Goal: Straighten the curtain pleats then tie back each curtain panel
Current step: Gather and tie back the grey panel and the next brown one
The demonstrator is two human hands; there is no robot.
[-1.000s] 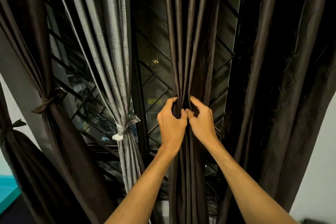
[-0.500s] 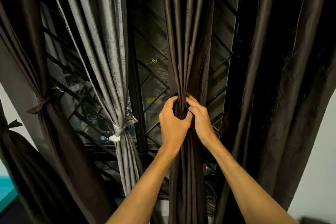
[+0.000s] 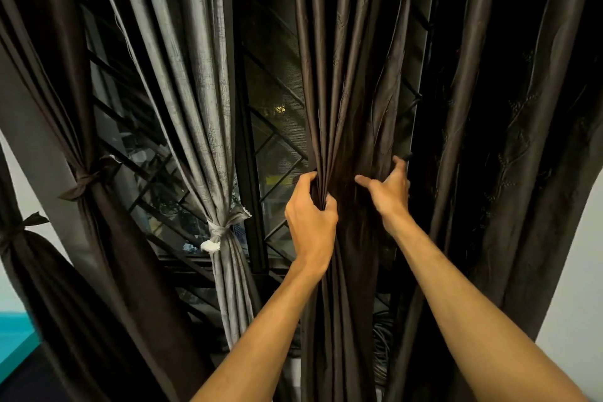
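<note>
Left hand (image 3: 310,215) clenched on pleats of the brown curtain panel (image 3: 346,75), right hand (image 3: 390,192) spread open at its 3 o'clock edge; we'd sweep loose folds in evenly.

One can count four dark brown curtain panels (image 3: 342,75), one grey curtain panel (image 3: 195,75), two dark tie-backs (image 3: 86,179), one pale tie-back (image 3: 222,232) and two hands, namely the left hand (image 3: 311,215) and the right hand (image 3: 390,189).
</note>
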